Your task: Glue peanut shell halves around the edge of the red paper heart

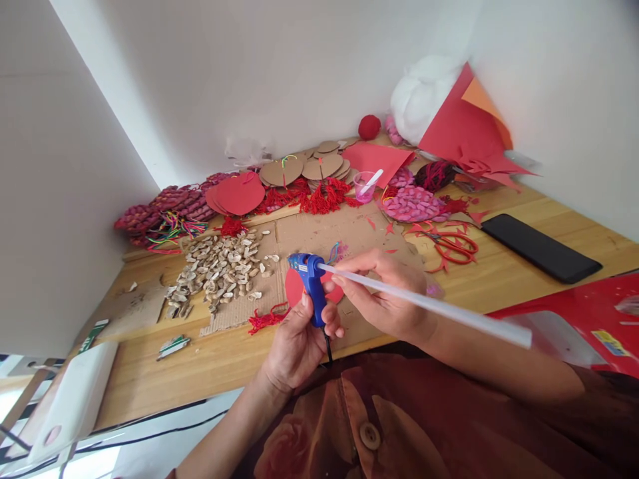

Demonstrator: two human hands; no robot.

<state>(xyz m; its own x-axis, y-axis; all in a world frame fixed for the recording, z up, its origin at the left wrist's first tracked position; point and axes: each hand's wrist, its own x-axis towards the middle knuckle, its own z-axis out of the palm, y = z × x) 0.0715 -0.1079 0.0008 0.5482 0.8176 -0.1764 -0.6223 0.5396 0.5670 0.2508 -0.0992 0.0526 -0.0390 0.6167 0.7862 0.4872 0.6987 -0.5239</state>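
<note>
Patterned shirt front w/ a button (370,435) is sitting nearest the cam, right at the near table edge. Both forearms are coming up over that edge from the bottom.

Left hand (298,339) is wrapping its fingers closed around the grip of the blue glue gun (309,283), nozzle pointing left, cord hanging down toward the shirt. Wrist is bent back a bit, knuckles facing the cam. Right hand (384,293) is lying palm down just right of the gun, fingers pinching the long clear glue stick (424,305) where it's going into the back of the gun; the stick is running out to the right and near, over the forearm. A red paper disc (294,287) is sitting under the gun on the cardboard sheet (319,233).

Room-wise: not much. Shell pile (219,266) is crowding the left of the cardboard, red tassels (324,196) and cardboard circles (299,169) are lining the far edge by the wall, red scissors (452,245) are lying just right of the hands, black phone (542,247) farther right near the table's right edge. Wooden table (164,372) is showing bare wood mostly at near left, plus a strip btwn scissors and phone.
</note>
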